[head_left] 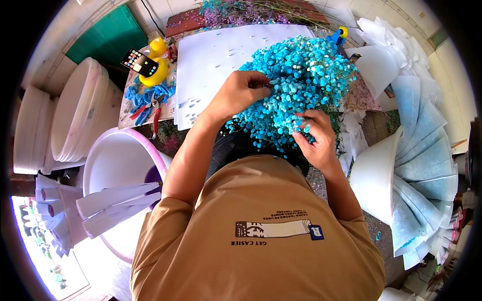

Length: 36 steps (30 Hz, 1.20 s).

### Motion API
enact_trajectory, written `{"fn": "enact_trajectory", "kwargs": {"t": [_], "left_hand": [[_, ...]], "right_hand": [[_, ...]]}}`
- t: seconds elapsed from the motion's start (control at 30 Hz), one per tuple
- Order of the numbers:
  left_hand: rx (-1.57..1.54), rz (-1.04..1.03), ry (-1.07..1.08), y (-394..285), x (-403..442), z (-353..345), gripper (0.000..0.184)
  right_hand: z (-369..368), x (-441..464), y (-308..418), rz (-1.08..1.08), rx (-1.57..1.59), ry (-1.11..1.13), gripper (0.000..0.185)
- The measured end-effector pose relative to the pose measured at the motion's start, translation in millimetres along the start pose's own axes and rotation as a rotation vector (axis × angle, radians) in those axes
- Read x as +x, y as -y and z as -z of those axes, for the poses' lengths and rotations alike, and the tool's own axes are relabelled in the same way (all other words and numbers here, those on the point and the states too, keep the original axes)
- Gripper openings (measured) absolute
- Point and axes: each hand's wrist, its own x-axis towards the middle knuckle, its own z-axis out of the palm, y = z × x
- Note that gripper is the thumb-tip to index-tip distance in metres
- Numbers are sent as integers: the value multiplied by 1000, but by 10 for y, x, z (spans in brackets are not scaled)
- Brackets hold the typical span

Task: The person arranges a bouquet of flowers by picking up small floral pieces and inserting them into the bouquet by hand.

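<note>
A large bunch of turquoise-blue baby's breath [296, 75] spreads over my lap and the front edge of the table. My left hand [243, 94] is at its left side, with thumb and fingers curled together on the blossoms; the fingertips are partly hidden among them. On the lower right side, my right hand [319, 138] has bent fingers and its thumb closed on small blue flower heads. The stems under the bunch are mostly hidden. Behind it lies a white paper sheet [211, 65], dotted with loose petals.
Red-handled pruning shears [154, 113] and blue strips [138, 95] lie at the table's left, near a phone [139, 62] on a yellow holder. Purple and blue dried flowers [241, 14] are at the back. White buckets [128, 145] stand left; paper-wrapped bundles [422, 160] fill the right.
</note>
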Motion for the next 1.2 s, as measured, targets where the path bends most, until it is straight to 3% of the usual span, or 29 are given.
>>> {"fn": "enact_trajectory", "kwargs": {"t": [0.2,0.27,0.5,0.6,0.67,0.7,0.8,0.87,0.9,0.97,1.03,1.1,1.2], "left_hand": [[59,55,85,-133,-12,-23,28],[193,-52,32,-145,-6,-64,25],[222,-101,-50,-141,-43,-114,21],[34,-86,-98,-78,-93,-85,15],[-608,163,-93,-126,-142,34,11],[-777,155,-115,-157,-168,44,12],[-918,205,2,-116,-302,139,19],[-621,247,36,-153,-398,131,20],[-621,248,34,-120,-421,102,20],[23,-54,-49,-33,-449,-10,19],[102,61,-27,-211,-500,-24,17],[314,-70,-127,-134,-511,-63,13],[148,-179,-212,-30,-498,-77,10]], "right_hand": [[1,0,8,-1,-7,7,18],[-5,-1,16,-3,-10,9,18],[0,-10,-7,-16,-4,-4,18],[-3,-24,-17,-50,32,-5,18],[-9,-35,-30,-61,34,-9,18],[-10,-38,-34,-69,36,-12,18],[-12,-34,-34,-71,46,-17,18],[-16,-40,-31,-72,40,-11,18],[-20,-39,-30,-73,32,-8,18],[-23,-42,-35,-69,38,-6,18],[-21,-35,-35,-64,40,-6,18],[-20,-34,-26,-64,23,-8,17],[-22,-40,-31,-66,19,-16,17]]}}
